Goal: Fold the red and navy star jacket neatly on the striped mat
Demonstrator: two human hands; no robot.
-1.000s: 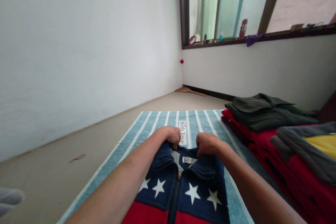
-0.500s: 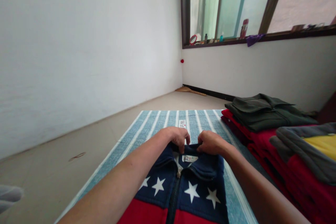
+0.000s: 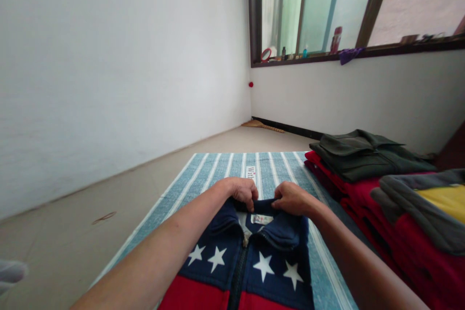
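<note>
A navy and red zip jacket (image 3: 238,256) with white stars lies front up on a blue-and-white striped cloth (image 3: 189,179). My left hand (image 3: 244,193) pinches the left part of its collar (image 3: 267,206), fingers curled around the edge. On the collar's right part, my right hand (image 3: 290,197) grips the fabric with thumb and fingers together. Between the hands, a white label (image 3: 261,219) shows inside the neck. The zipper is drawn up near the collar. Below the frame, the jacket's lower part is out of sight.
At right stand stacked folded clothes, with a dark green garment (image 3: 366,152) and a grey-and-yellow garment (image 3: 432,203) on top. A broom (image 3: 261,126) lies on the floor in the corner. Small items and a purple cloth (image 3: 349,55) rest along the window sill.
My left hand has closed more on the collar, its fingers now tucked against the edge. My right hand keeps its grip. The view has shifted slightly.
</note>
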